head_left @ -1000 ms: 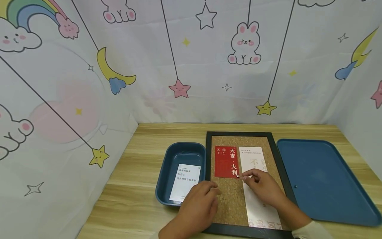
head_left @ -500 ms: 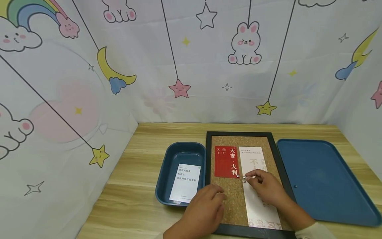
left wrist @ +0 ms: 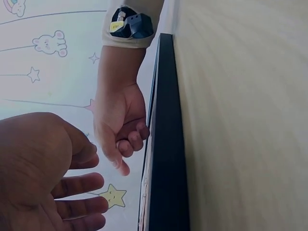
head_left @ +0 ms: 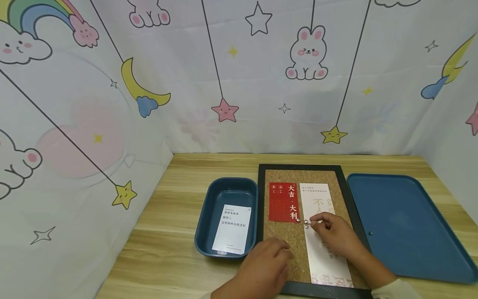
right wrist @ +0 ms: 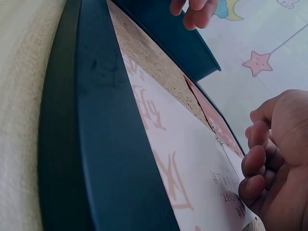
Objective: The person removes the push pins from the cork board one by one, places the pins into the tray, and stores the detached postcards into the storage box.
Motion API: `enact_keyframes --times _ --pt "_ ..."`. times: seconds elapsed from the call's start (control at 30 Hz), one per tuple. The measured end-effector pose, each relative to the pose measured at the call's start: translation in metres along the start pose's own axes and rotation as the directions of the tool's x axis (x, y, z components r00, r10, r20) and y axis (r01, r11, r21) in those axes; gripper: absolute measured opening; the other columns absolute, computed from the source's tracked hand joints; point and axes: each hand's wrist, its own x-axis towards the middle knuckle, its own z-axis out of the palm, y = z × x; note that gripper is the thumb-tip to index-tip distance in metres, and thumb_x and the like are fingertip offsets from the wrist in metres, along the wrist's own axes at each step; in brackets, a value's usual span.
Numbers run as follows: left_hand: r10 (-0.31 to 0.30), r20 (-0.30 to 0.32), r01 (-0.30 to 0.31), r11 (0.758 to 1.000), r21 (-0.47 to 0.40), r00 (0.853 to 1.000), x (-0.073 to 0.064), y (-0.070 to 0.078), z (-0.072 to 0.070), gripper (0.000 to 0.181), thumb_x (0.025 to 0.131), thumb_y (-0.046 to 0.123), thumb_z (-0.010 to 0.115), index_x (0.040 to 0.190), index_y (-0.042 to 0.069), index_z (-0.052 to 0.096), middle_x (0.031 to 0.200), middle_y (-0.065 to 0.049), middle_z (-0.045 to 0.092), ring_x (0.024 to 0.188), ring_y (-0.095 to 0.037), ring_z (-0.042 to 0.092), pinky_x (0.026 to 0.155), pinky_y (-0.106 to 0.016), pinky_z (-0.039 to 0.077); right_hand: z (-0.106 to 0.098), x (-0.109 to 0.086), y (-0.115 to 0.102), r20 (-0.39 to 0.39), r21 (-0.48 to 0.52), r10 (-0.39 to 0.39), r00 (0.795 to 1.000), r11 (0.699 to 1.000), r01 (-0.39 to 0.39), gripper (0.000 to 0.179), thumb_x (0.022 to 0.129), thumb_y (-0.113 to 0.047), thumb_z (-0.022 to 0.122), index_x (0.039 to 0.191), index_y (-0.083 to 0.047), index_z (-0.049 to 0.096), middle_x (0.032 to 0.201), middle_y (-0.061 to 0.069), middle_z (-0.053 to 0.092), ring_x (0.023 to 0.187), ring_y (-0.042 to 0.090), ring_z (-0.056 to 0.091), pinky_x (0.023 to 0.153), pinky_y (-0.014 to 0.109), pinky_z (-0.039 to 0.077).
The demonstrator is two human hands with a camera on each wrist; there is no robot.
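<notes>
I'm reading 大吉·大利 on the red card (head_left: 283,203) left of the right hand (head_left: 336,234), 配得上 and 这世间所有的美好 on the white card (head_left: 232,230) beyond and left of the left hand (head_left: 266,265), pale 不 on the long white strip (head_left: 323,265) under the right hand, finer print (head_left: 314,189) blurring for me

White cartoon-print backdrop (head_left: 257,74), light wood-grain table (head_left: 160,232)

My bare right hand (head_left: 334,233) out ahead of my left, thumb and forefinger brought together in a pinch; other fingers curled in toward the palm. Right forearm (head_left: 373,268) slants in from lower right, pale cream cloth sleeve (head_left: 396,290) at the wrist. My bare left hand (head_left: 266,265) lower, nearer my body, back upward, fingers loosely bent, slightly spread. Hands apart.
</notes>
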Motion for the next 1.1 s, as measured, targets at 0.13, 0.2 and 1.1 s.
enact_keyframes --times 0.13,0.2,1.1 --pt "0.044 0.001 -0.044 0.998 0.052 0.999 0.001 0.003 0.005 0.022 0.094 0.024 0.073 0.115 0.02 0.07 0.124 0.006 0.061 0.12 -0.01 0.054 0.105 -0.028 0.043 0.0 0.0 0.001 -0.009 -0.007 0.009 1.0 1.0 -0.009 0.02 0.101 -0.019 0.064 0.115 -0.007 0.072 0.065 0.001 0.054 0.053 0.014 0.048 0.046 0.029 0.039" --pt "0.066 0.001 -0.066 0.995 0.081 0.998 0.002 0.005 0.008 0.022 0.093 0.024 0.073 0.114 0.02 0.07 0.123 0.006 0.061 0.119 -0.01 0.054 0.105 -0.027 0.043 0.0 0.0 0.001 -0.013 -0.01 0.013 1.0 1.0 -0.014 0.02 0.101 -0.019 0.064 0.115 -0.007 0.072 0.065 0.001 0.054 0.054 0.014 0.048 0.046 0.029 0.039" --pt "0.216 0.004 -0.212 0.956 0.202 0.976 0.007 0.015 0.027 0.021 0.092 0.034 0.073 0.112 0.027 0.072 0.12 0.009 0.064 0.115 -0.01 0.056 0.092 -0.025 0.047 0.007 0.0 0.002 -0.007 -0.19 -0.034 0.999 0.981 0.032 0.017 0.099 -0.023 0.067 0.111 -0.012 0.071 0.073 -0.005 0.06 0.057 0.013 0.051 0.05 0.029 0.041"
